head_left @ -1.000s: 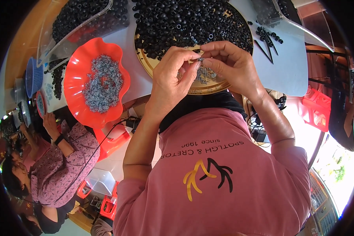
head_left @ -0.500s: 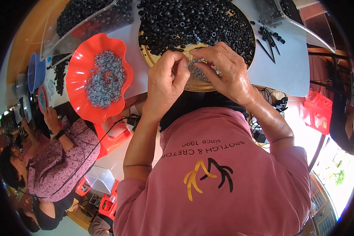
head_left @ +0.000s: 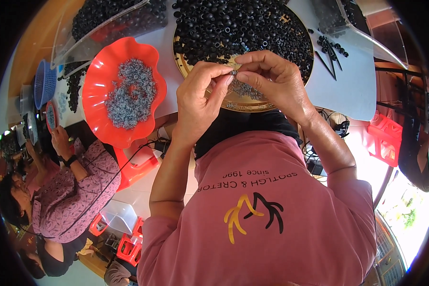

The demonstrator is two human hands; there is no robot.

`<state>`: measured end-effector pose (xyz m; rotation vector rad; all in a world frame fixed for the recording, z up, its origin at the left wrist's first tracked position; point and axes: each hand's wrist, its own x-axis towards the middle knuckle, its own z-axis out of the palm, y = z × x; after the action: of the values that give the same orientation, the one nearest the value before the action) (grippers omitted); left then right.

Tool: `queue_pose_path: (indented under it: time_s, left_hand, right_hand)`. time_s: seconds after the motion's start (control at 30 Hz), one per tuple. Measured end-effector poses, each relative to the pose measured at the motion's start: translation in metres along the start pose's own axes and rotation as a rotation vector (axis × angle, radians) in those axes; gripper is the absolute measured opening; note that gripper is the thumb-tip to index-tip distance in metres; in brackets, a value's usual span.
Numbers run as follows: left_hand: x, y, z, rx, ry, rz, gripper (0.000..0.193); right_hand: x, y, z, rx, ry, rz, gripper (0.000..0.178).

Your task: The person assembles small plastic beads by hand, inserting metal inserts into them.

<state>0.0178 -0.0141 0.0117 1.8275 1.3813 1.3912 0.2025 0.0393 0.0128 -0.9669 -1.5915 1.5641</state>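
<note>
Both hands meet over the near rim of a round gold tray point(head_left: 245, 106), which sits at about twelve o'clock on the pale table point(head_left: 357, 90). The left hand point(head_left: 200, 97) is pinched narrow: thumb and forefinger close together at their tips, the other fingers curled loosely beneath. The right hand point(head_left: 271, 78) is pinched the same way, its thumb and forefinger pressed toward those of the left. Between the two sets of fingertips sits a small grey piece point(head_left: 233, 73), touched from both sides; it is too small to tell its exact shape or which hand bears more of it. Right under the hands a little heap of small grey parts point(head_left: 245, 90) lies on the bare gold of the tray, and beyond it, toward twelve o'clock, the tray is heaped with black rings point(head_left: 243, 28). At about ten o'clock from the hands, well apart, a wavy-edged red bowl point(head_left: 100, 71) holds more small grey parts in its middle. At one to two o'clock a few loose black pieces point(head_left: 331, 47) lie on the table. Far out at eight o'clock another person in a patterned purple top point(head_left: 76, 190) sits at the same table.
</note>
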Motion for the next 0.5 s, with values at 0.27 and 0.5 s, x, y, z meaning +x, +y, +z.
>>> queue_pose_path:
  time_s: [0.27,0.5]
  left_hand:
    - [0.002,0.003,0.000,-0.078,0.031,0.000,0.021]
    - [-0.001,-0.007,-0.007,-0.006,0.010,0.029,0.018]
  right_hand:
    - [0.001,-0.001,0.006,-0.192,0.029,-0.101,0.031]
    - [0.004,-0.001,0.011,-0.001,0.032,-0.035,0.030]
